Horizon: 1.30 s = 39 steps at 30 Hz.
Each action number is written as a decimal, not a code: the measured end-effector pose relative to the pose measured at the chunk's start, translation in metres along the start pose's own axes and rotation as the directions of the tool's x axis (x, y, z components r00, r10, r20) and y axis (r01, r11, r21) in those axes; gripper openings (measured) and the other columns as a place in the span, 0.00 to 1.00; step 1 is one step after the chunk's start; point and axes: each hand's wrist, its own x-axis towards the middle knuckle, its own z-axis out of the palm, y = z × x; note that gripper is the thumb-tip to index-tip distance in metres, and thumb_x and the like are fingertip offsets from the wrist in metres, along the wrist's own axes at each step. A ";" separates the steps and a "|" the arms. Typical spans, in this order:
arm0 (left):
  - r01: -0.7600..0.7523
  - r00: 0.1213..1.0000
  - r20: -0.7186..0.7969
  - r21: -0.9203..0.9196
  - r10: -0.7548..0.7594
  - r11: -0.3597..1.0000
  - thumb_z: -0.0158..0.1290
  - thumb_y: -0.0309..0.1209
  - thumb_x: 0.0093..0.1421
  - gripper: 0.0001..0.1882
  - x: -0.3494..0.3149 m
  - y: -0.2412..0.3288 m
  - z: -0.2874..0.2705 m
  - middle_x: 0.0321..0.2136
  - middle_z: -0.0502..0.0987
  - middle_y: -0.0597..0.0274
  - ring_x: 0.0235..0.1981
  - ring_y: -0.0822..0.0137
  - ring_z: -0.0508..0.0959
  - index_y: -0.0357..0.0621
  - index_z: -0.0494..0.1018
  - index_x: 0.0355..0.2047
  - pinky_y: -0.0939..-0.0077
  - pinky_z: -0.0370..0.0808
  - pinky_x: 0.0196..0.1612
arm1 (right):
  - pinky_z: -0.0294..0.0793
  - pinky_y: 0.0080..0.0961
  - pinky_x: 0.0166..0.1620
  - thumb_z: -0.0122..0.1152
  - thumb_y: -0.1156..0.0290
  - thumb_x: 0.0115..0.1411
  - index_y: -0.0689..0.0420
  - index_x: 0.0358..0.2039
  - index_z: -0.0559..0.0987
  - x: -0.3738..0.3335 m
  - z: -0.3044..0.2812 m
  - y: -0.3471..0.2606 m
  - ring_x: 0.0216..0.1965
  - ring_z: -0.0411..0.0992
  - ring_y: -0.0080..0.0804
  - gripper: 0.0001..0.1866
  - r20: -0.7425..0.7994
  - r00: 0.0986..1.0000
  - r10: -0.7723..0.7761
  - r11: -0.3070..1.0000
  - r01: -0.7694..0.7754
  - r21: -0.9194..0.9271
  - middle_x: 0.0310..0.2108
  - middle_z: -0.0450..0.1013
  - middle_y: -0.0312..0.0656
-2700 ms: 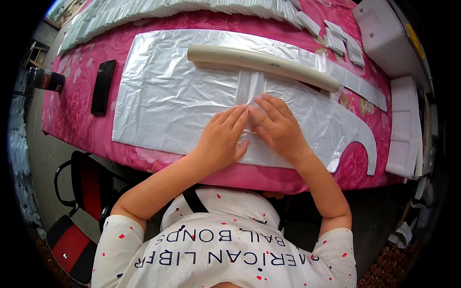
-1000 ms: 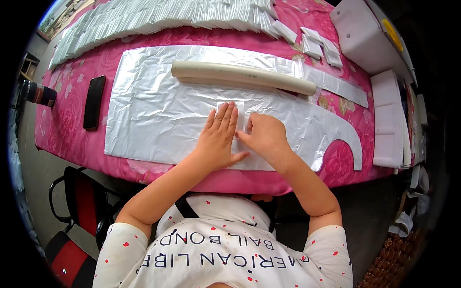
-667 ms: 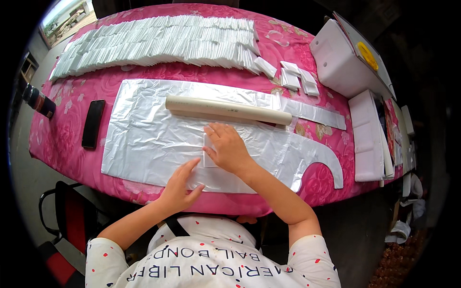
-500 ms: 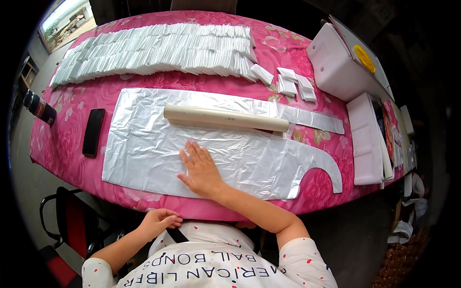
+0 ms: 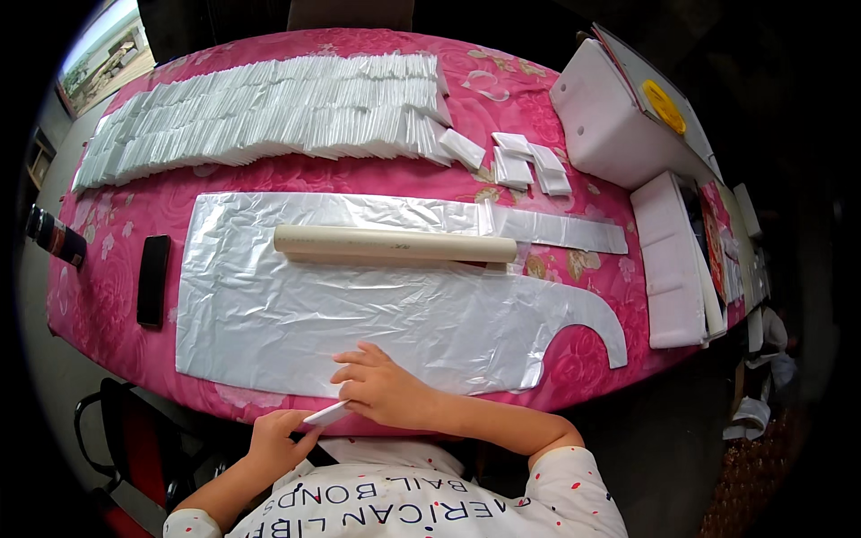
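Observation:
At the table's near edge, a small folded white plastic packet (image 5: 326, 414) is between my two hands. My left hand (image 5: 280, 441) pinches its left end between thumb and fingers. My right hand (image 5: 384, 391) has its lower fingers curled at the packet's other end, while the upper fingers stick out over the sheet. Flat on the table lies a silvery-white plastic apron (image 5: 296, 327), creased, with a curved cut-out and strips at its right end. A cream-coloured tube (image 5: 395, 244) rests lengthwise across it.
Rows of folded white packets (image 5: 269, 108) stand packed along the far side, with several loose packets (image 5: 513, 170) beside them. A phone (image 5: 153, 281) and a dark bottle (image 5: 56, 236) are at left. White foam boxes (image 5: 619, 112) stand at right on the pink floral tablecloth (image 5: 466, 179).
My right hand has come off the apron, back toward the table edge. My left hand has brought up the folded packet, which was not visible before. The whole view has shifted slightly.

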 end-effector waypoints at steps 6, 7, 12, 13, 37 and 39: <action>-0.037 0.998 0.043 -0.061 0.039 0.997 0.58 0.26 0.45 0.12 0.022 0.009 0.007 0.29 0.78 0.55 0.30 0.58 0.78 0.41 0.75 0.34 0.70 0.74 0.33 | 0.67 0.18 0.37 0.60 0.72 0.55 0.60 0.31 0.77 -0.059 -0.161 0.101 0.32 0.69 0.20 0.06 -0.614 0.565 0.551 0.834 -0.360 0.418 0.28 0.73 0.34; 0.001 0.997 0.080 -0.070 0.005 0.998 0.58 0.25 0.46 0.12 0.024 0.010 0.008 0.29 0.78 0.54 0.30 0.57 0.79 0.40 0.75 0.34 0.70 0.75 0.34 | 0.67 0.15 0.37 0.57 0.70 0.58 0.62 0.33 0.77 -0.061 -0.195 0.119 0.31 0.68 0.15 0.08 -0.638 0.474 0.606 0.794 -0.327 0.512 0.31 0.74 0.33; -0.016 0.992 0.120 -0.139 0.033 0.990 0.56 0.23 0.47 0.11 0.049 0.016 0.014 0.29 0.78 0.53 0.30 0.57 0.79 0.39 0.75 0.34 0.71 0.75 0.34 | 0.69 0.15 0.36 0.57 0.71 0.57 0.65 0.40 0.75 -0.076 -0.311 0.226 0.30 0.70 0.18 0.13 -0.841 0.265 0.471 0.869 -0.305 0.390 0.31 0.75 0.36; -0.018 0.991 0.131 -0.151 0.038 0.988 0.56 0.22 0.47 0.11 0.054 0.016 0.015 0.29 0.78 0.53 0.30 0.58 0.79 0.39 0.75 0.34 0.72 0.75 0.34 | 0.70 0.18 0.36 0.59 0.69 0.56 0.64 0.40 0.75 -0.081 -0.323 0.245 0.29 0.72 0.21 0.14 -0.833 0.239 0.499 0.844 -0.351 0.405 0.31 0.75 0.37; -0.280 0.952 0.096 -0.100 0.290 0.955 0.56 0.22 0.47 0.15 0.048 0.022 0.029 0.30 0.78 0.56 0.28 0.59 0.78 0.43 0.74 0.38 0.71 0.75 0.30 | 0.72 0.27 0.44 0.56 0.80 0.44 0.58 0.36 0.76 -0.136 -0.070 0.050 0.41 0.71 0.37 0.15 -0.451 0.880 0.145 0.830 -0.357 -0.428 0.40 0.73 0.40; -0.267 0.954 0.117 -0.091 0.277 0.959 0.56 0.22 0.47 0.15 0.045 0.026 0.029 0.30 0.78 0.56 0.28 0.59 0.78 0.43 0.74 0.38 0.71 0.75 0.30 | 0.73 0.28 0.41 0.56 0.81 0.42 0.58 0.34 0.77 -0.147 -0.088 0.060 0.38 0.72 0.37 0.15 -0.423 0.897 0.130 0.836 -0.329 -0.439 0.37 0.74 0.40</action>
